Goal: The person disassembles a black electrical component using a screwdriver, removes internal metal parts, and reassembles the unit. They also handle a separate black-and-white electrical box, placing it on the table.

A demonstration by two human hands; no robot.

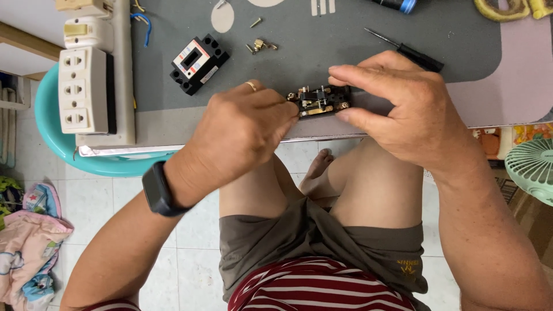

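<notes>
Head view shows the grey counter (pixel 345 46), and near its front edge you hold a small black switch body (pixel 320 100) with brass parts open to you. Your right hand (pixel 403 106) is grasping it between thumb and fingers; your left hand (pixel 245 129) is clenched, fingertips pinching at its left end. I judge you should keep the right grip steady and low over the counter, so a small piece cannot fall. Behind lie a screwdriver (pixel 406 50) and loose brass screws (pixel 259 45).

The right hand (pixel 403 109) covers the switch body's (pixel 320 100) right end; the screwdriver (pixel 403 50) handle hides behind it; the fan (pixel 533 167) is cropped at right.
</notes>
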